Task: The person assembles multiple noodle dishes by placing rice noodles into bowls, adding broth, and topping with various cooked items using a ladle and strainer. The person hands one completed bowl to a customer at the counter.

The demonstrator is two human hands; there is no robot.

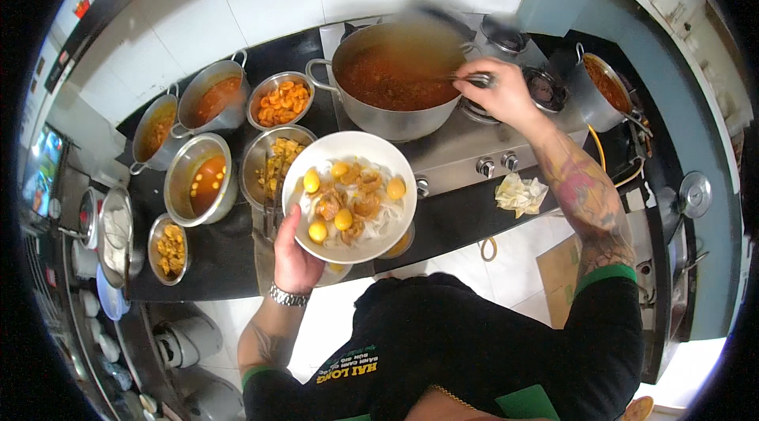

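My left hand (299, 255) grips the left rim of a white bowl (360, 256), held above the counter's front edge. In it lie white noodles (348, 225), several round yellow egg yolks (343, 219) and brownish pieces of meat or seafood. Over the large metal pot (395, 122), my right hand (498, 85) is closed round the metal handle of a ladle (474, 79). Its far end is hidden in the reddish broth (387, 77) and by steam or blur. The pot stands on the stove, behind and to the right of the bowl.
Left of the bowl are metal bowls of orange shrimp (281, 105), yellow-brown pieces (277, 160) and broth with pale balls (208, 184). Two smaller soup pots (213, 97) stand behind. A crumpled cloth or paper (521, 196) lies by the stove; another pot (605, 85) is far right.
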